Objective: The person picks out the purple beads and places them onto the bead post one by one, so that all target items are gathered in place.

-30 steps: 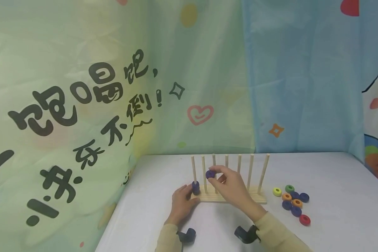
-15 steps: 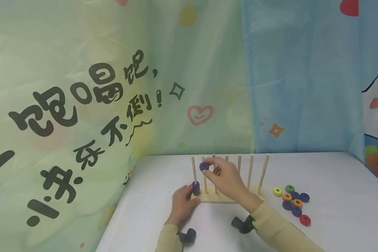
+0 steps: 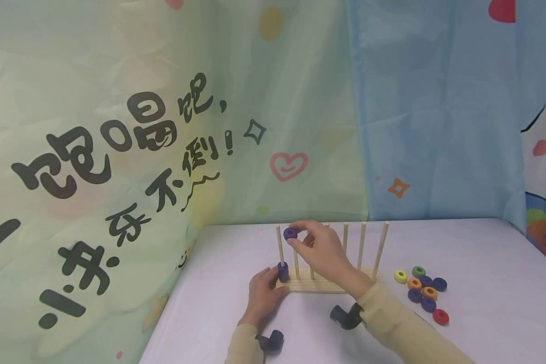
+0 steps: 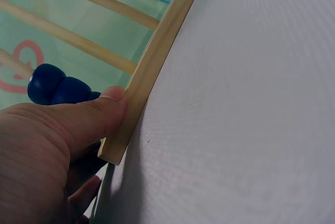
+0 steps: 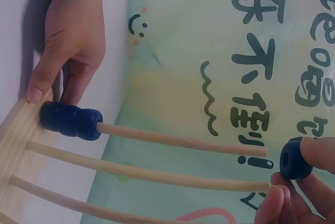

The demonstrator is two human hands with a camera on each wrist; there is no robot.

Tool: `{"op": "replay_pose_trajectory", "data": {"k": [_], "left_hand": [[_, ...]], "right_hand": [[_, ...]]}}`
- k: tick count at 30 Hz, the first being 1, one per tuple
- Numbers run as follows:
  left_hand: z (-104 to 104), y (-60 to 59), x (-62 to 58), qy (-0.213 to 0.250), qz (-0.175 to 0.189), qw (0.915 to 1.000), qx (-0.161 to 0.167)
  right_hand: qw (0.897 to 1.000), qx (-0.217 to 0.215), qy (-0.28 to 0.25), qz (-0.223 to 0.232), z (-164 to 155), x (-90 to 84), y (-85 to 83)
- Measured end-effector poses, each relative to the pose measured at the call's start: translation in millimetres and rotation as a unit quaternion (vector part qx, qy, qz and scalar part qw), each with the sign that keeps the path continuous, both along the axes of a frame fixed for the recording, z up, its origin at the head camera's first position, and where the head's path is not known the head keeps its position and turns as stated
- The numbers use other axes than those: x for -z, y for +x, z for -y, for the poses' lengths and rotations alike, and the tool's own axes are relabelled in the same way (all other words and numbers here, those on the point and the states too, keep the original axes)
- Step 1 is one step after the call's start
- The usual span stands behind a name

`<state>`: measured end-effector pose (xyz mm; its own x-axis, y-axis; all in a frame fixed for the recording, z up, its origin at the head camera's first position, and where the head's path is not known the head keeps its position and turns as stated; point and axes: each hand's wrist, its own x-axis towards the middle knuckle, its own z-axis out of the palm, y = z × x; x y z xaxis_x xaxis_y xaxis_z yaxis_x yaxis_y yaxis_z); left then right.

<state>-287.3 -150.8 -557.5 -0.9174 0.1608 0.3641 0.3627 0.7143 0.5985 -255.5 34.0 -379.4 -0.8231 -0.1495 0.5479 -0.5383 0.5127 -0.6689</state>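
Note:
A wooden peg rack (image 3: 311,286) stands on the table, with several upright pegs along its base. My left hand (image 3: 262,296) grips the base at its left end, the thumb (image 4: 99,111) lying on the front edge. Several dark blue beads (image 5: 70,120) are stacked at the foot of the leftmost peg, beside that hand. My right hand (image 3: 327,253) pinches another dark blue bead (image 3: 290,233) between thumb and fingers, up at the height of the peg tops. In the right wrist view the bead's hole faces the tip of the leftmost peg (image 5: 183,141), a small gap apart.
Loose beads lie on the table right of the rack: a red bead (image 3: 441,317), a yellow bead (image 3: 400,276), a green bead (image 3: 418,272), and orange and blue ones among them. A printed curtain (image 3: 291,126) hangs behind the table.
My right hand has carried the pinched blue bead up and to the left, toward the top of the leftmost peg. My left hand has stayed on the base.

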Motion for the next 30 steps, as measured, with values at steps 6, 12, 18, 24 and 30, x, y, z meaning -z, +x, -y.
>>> {"op": "replay_pose_trajectory", "data": {"k": [6,12,18,24,30], "left_hand": [[1,0.1,-0.1,-0.005,-0.010,0.9999,0.005],[1,-0.9,-0.4,-0.007,-0.023,0.9996,0.013],[1,-0.9,0.2,-0.006,-0.015,0.9998,0.009],[2,-0.4,0.5,-0.003,-0.014,0.9998,0.011],[3,0.7,-1.0,-0.001,-0.006,0.9999,0.011]], "right_hand": [[1.000,-0.006,-0.001,-0.001,1,-4.6,-4.1],[1.000,-0.009,0.000,-0.005,5,-11.0,-10.8],[1.000,-0.005,0.002,0.012,11,-14.0,-17.1],[1.000,0.000,0.005,0.023,16,-9.8,-22.6],[0.999,0.010,0.012,0.035,19,-6.3,-26.6]]}}
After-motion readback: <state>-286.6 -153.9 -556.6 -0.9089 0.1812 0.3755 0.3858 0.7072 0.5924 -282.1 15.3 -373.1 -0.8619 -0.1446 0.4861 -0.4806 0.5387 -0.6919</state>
